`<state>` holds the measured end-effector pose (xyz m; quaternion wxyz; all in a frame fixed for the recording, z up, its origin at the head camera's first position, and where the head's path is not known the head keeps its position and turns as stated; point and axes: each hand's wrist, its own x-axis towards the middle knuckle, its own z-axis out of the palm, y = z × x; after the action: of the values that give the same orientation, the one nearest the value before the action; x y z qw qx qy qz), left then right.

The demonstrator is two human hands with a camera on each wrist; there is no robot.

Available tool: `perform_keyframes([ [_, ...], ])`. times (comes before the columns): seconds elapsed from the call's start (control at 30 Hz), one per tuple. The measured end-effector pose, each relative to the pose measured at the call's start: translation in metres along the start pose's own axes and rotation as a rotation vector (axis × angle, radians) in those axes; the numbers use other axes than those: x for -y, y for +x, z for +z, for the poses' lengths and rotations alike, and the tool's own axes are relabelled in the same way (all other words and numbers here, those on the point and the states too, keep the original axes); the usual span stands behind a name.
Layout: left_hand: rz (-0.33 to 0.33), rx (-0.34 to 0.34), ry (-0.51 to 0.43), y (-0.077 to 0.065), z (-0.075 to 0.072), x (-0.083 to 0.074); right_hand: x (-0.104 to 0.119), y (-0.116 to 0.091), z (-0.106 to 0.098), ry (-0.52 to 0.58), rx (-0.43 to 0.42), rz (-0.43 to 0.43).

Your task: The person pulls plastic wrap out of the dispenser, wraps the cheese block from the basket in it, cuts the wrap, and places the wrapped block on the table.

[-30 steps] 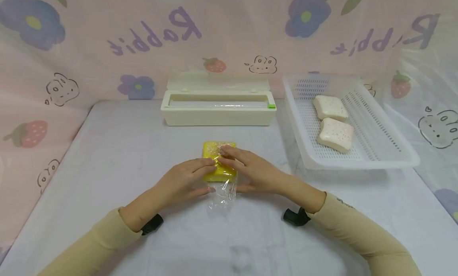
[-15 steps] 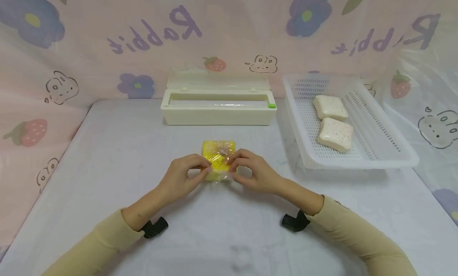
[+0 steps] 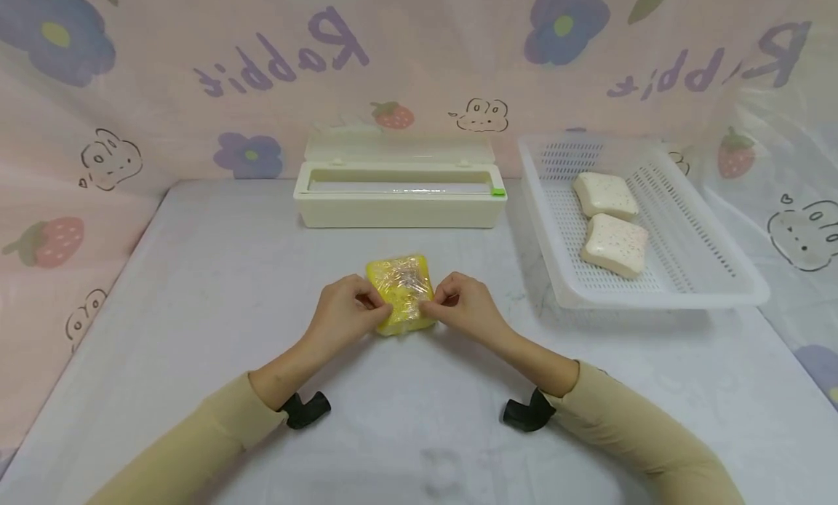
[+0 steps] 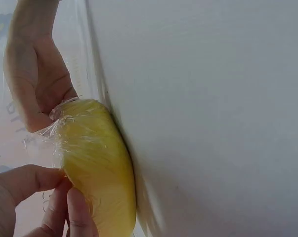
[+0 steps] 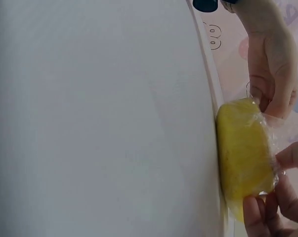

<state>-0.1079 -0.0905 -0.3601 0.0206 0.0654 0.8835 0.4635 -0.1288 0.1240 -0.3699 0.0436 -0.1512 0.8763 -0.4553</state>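
Observation:
A yellow, rounded square bar, soap-like in shape, lies on the table in the middle of the head view. Crinkled plastic wrap covers its top and sides. At its near left side, my left hand pinches the wrap between thumb and forefinger. My right hand does the same at the right side, thumb tip over the bar's top edge. The right wrist view shows loose film bunched between both hands along the bar.
Behind the bar stands a cream plastic-wrap dispenser, lid raised, with a roll inside and a green slider at its right end. To the right, a white perforated basket holds two pale speckled bars. A printed curtain hangs behind.
The loose film that lay on the near side has been folded up onto the bar. Both hands went from lying over it to pinching the wrap, and the bar has turned slightly.

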Motion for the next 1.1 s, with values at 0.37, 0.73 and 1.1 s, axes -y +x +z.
perform_keyframes([
  [0.37, -0.092, 0.037, -0.076, 0.003, -0.008, 0.004, 0.002, -0.004, -0.009, 0.03, 0.019, 0.001],
  [0.73, 0.455, -0.04, 0.15, -0.038, -0.006, -0.011, -0.008, -0.015, -0.033, -0.235, 0.076, -0.711],
  [1.1, 0.608, 0.14, 0.671, -0.044, 0.003, -0.008, -0.015, -0.005, -0.03, -0.446, 0.266, -0.761],
])
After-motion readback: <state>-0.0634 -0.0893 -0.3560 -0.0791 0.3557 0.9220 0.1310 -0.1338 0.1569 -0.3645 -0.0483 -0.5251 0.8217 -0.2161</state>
